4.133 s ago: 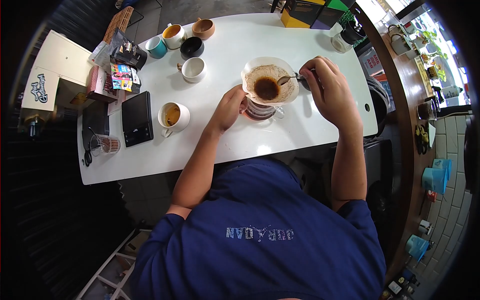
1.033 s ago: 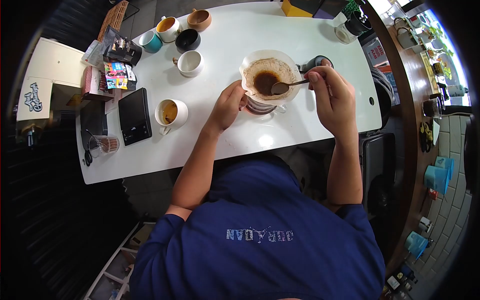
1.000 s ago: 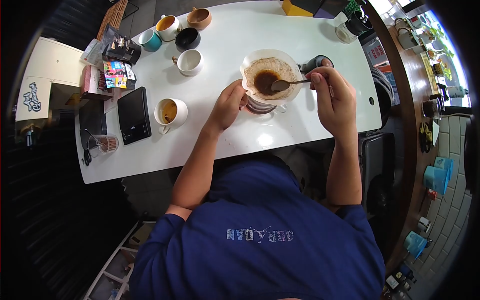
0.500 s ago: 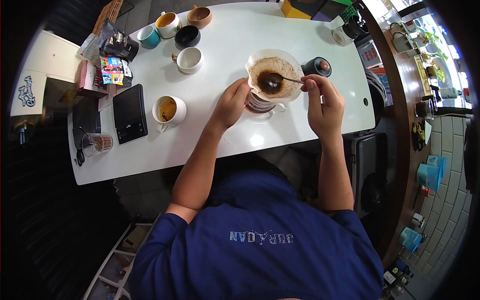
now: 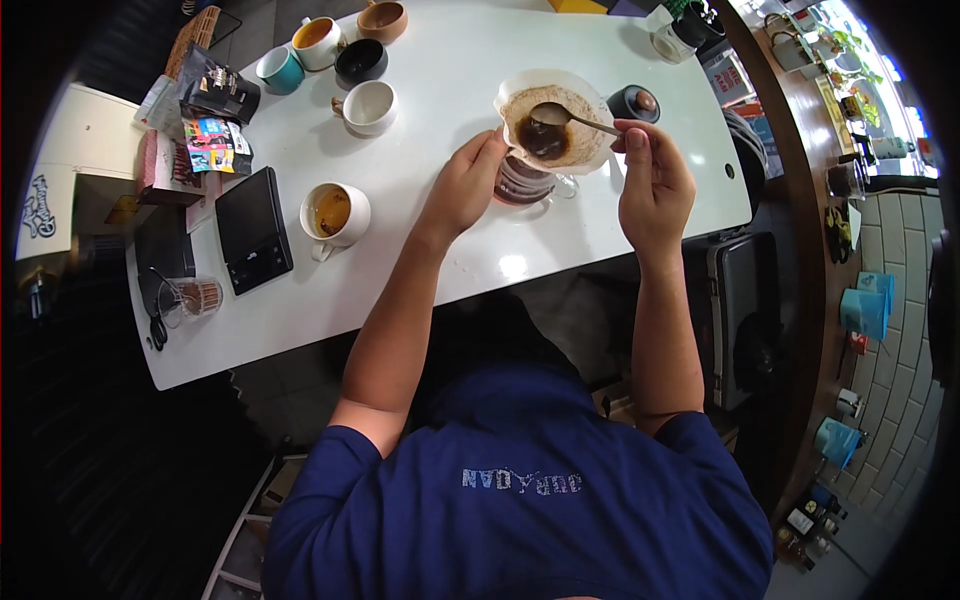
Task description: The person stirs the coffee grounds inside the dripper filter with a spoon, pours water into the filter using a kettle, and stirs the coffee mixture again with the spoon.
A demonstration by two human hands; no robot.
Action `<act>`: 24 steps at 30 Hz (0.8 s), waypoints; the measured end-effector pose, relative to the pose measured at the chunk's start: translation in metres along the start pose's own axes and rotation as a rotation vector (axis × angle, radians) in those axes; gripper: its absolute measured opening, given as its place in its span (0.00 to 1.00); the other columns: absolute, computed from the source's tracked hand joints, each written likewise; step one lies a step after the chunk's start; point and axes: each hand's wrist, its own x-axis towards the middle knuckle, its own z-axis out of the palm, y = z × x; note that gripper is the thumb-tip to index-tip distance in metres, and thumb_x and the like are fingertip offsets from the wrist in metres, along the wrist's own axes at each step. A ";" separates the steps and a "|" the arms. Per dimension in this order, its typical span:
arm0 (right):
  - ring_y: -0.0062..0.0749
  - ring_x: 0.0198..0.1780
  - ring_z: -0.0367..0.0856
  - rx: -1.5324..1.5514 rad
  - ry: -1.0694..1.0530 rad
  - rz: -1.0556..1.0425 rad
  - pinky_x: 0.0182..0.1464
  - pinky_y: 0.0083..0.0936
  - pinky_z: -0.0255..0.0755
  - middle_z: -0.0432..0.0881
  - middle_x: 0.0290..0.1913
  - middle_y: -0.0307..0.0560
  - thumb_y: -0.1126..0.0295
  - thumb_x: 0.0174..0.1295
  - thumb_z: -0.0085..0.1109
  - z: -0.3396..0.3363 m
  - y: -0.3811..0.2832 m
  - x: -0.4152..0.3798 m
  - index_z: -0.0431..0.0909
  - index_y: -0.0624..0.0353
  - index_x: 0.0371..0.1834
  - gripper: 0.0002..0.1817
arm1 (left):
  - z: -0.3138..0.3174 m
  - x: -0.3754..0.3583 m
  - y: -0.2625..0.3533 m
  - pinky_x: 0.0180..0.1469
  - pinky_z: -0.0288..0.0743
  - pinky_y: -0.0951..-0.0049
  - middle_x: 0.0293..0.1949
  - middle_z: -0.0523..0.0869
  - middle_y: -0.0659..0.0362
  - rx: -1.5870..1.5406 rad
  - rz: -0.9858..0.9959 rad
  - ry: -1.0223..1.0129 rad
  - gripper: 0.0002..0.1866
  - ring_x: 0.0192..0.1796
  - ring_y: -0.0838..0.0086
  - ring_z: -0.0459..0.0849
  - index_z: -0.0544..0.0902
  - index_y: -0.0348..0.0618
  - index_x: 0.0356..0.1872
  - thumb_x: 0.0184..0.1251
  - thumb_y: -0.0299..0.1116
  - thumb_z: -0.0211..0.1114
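A paper coffee filter (image 5: 590,103) with brown grounds and dark liquid in it sits on top of a glass server (image 5: 523,184). My left hand (image 5: 472,180) pinches the filter's left edge, or the rim of the dripper under it; which one is hard to tell. Between the thumb and fingers of my right hand (image 5: 655,190) is the handle of a metal spoon (image 5: 552,114). The spoon's bowl is over the dark middle of the grounds.
The white table (image 5: 420,270) holds a white mug of amber liquid (image 5: 334,213), a black scale (image 5: 252,231), a white cup (image 5: 370,107), several other cups, coffee bags (image 5: 217,88), a glass with a whisk (image 5: 197,296) and a dark round container (image 5: 634,104).
The spoon bowl is raised and shows more clearly above the liquid. The view has shifted a little, so most table items appear slightly higher and further left.
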 end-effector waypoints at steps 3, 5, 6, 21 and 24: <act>0.19 0.31 0.79 -0.103 -0.152 0.086 0.30 0.14 0.65 0.82 0.28 0.40 0.72 0.64 0.54 -0.002 -0.004 -0.003 0.80 0.63 0.38 0.07 | -0.001 0.002 0.000 0.27 0.53 0.83 0.20 0.63 0.71 -0.001 0.000 -0.012 0.18 0.24 0.86 0.58 0.76 0.41 0.43 0.73 0.42 0.41; 0.18 0.31 0.79 -0.085 -0.088 0.084 0.30 0.13 0.65 0.82 0.28 0.39 0.71 0.64 0.55 0.000 0.007 -0.005 0.80 0.63 0.38 0.07 | -0.001 0.001 0.000 0.27 0.53 0.83 0.20 0.63 0.71 -0.020 -0.009 -0.013 0.18 0.24 0.86 0.58 0.77 0.41 0.43 0.73 0.42 0.41; 0.16 0.31 0.78 -0.066 -0.031 0.071 0.30 0.13 0.65 0.82 0.27 0.38 0.71 0.63 0.55 0.001 0.010 -0.006 0.80 0.64 0.38 0.08 | 0.000 0.001 0.002 0.27 0.53 0.83 0.20 0.63 0.71 -0.043 -0.008 -0.007 0.18 0.24 0.86 0.58 0.77 0.42 0.42 0.73 0.42 0.41; 0.20 0.37 0.75 -0.002 -0.156 0.306 0.41 0.17 0.68 0.79 0.35 0.41 0.61 0.69 0.47 -0.037 0.031 -0.013 0.76 0.64 0.51 0.18 | -0.005 0.000 -0.002 0.34 0.59 0.79 0.23 0.67 0.67 0.028 0.064 0.028 0.16 0.27 0.83 0.63 0.73 0.42 0.30 0.70 0.41 0.44; 0.30 0.35 0.77 -0.303 0.103 0.242 0.43 0.26 0.70 0.80 0.33 0.48 0.56 0.67 0.49 -0.044 0.069 -0.008 0.78 0.64 0.47 0.21 | -0.006 0.001 -0.008 0.34 0.59 0.80 0.23 0.67 0.67 0.048 0.063 0.042 0.15 0.28 0.83 0.63 0.73 0.43 0.30 0.70 0.41 0.43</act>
